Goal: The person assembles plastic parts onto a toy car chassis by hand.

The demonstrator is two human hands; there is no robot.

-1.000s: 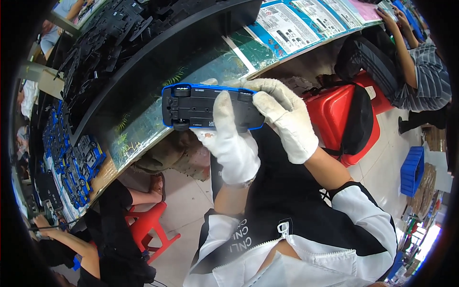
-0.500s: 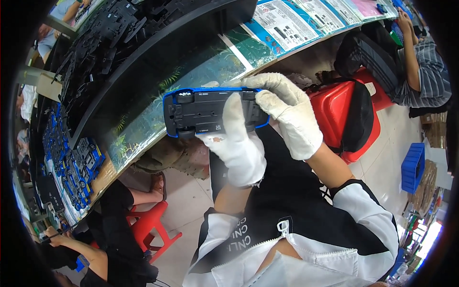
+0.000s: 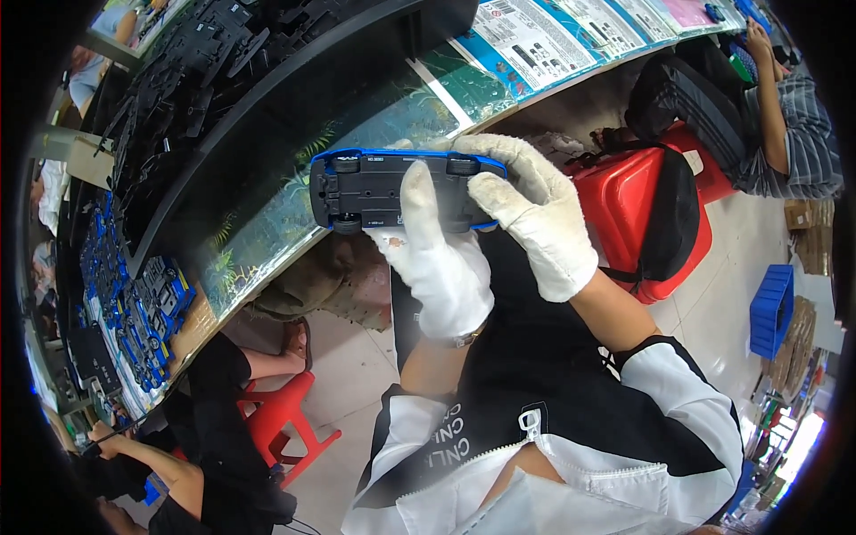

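Note:
A blue toy car (image 3: pixel 370 192) is held up in front of me, its black underside and wheels turned toward me. White gloves cover both hands. My left hand (image 3: pixel 439 259) grips the car from below, its thumb laid across the middle of the chassis and its fingers mostly hidden behind. At the car's right end my right hand (image 3: pixel 539 209) is closed, thumb on the underside and fingers curled round the far edge. The car hangs over the near edge of the table (image 3: pixel 267 236).
A large black bin (image 3: pixel 294 98) of black plastic parts stands at the far left. Several blue cars (image 3: pixel 147 312) lie left of it. Printed card sheets (image 3: pixel 535 45) lie along the table at the back. Red stools (image 3: pixel 655 214) and other seated people are on both sides.
The toy car has risen slightly and shifted a little right, and its tilt has changed. My right thumb has slid a bit lower on its underside.

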